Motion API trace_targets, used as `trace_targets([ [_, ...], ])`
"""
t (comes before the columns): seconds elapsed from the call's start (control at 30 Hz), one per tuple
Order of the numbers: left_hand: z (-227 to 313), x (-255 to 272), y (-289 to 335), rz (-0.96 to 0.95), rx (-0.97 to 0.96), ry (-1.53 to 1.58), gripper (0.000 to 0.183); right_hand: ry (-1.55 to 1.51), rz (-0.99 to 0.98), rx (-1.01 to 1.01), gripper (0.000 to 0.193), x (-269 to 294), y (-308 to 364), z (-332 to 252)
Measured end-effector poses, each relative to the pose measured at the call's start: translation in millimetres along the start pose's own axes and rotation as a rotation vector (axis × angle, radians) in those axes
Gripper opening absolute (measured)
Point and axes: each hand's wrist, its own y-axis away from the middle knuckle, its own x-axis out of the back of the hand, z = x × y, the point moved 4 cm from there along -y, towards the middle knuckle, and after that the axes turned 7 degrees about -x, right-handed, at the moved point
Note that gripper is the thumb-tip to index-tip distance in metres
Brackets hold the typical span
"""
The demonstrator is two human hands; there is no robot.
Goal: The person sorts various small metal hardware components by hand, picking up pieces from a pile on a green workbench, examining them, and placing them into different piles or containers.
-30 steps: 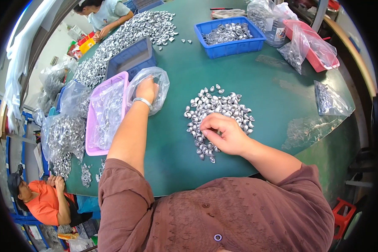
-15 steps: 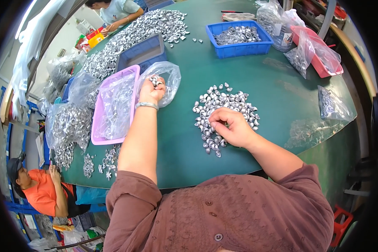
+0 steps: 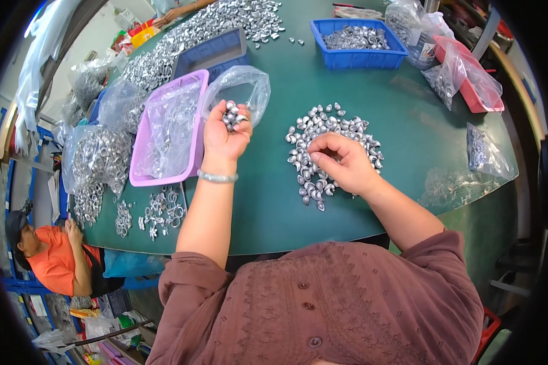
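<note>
My left hand [image 3: 226,141] is cupped palm up around several small silver teardrop-shaped metal pieces [image 3: 233,115]. It is beside the mouth of a clear plastic bag [image 3: 254,82] that lies against the pink tray [image 3: 196,137]. A loose pile of the same metal pieces [image 3: 315,126] is spread on the green table [image 3: 268,207]. Over the right side of that pile, my right hand [image 3: 346,164] has its thumb and forefinger tips brought together. Whatever may be between those fingertips is too small or hidden to make out.
A blue basket [image 3: 362,59] of metal pieces stands at the far right, near a red tray [image 3: 474,94]. Behind the pink tray are another blue basket [image 3: 216,64] and a large heap [image 3: 225,27]. Bagged rings [image 3: 100,152] lie at left, near a person in orange [image 3: 58,258].
My left hand has turned palm up, uncovering the metal pieces in it, and sits lower relative to the bag's mouth. My right hand stays over the pile. The whole view has shifted slightly.
</note>
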Motion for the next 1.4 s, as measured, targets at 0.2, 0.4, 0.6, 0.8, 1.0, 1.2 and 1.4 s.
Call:
trace_targets([
  [0.2, -56.4, 0.2, 75.2, -0.061, 0.061, -0.117, 0.014, -0.086, -0.167, -0.215, 0.03, -37.2, -0.8, -13.8],
  [0.4, -67.4, 10.4, 100.5, 0.054, -0.1, -0.203, 0.013, 0.066, -0.107, -0.234, 0.026, -49.1, 3.1, -20.5],
  [0.6, -62.7, 13.7, 109.4, 0.0, -0.052, -0.136, 0.011, -0.09, -0.131, -0.09, 0.018, -49.4, 10.4, -12.1],
  [0.8, -57.7, 19.5, 111.3, 0.012, -0.045, -0.099, 0.012, -0.115, -0.185, 0.101, 0.021, -45.2, 10.1, -13.3],
  [1.0, -57.4, 17.8, 114.7, 0.034, -0.026, -0.076, 0.013, -0.234, -0.218, -0.007, 0.02, -44.9, 10.2, -13.5],
  [1.2, -57.2, 16.0, 118.3, 0.054, -0.04, -0.124, 0.015, -0.307, -0.233, -0.054, 0.021, -44.7, 9.1, -10.3],
  [1.4, -60.9, 9.9, 120.5, 0.114, -0.044, -0.189, 0.014, -0.75, -0.225, -0.333, 0.032, -38.2, 3.0, -1.4],
])
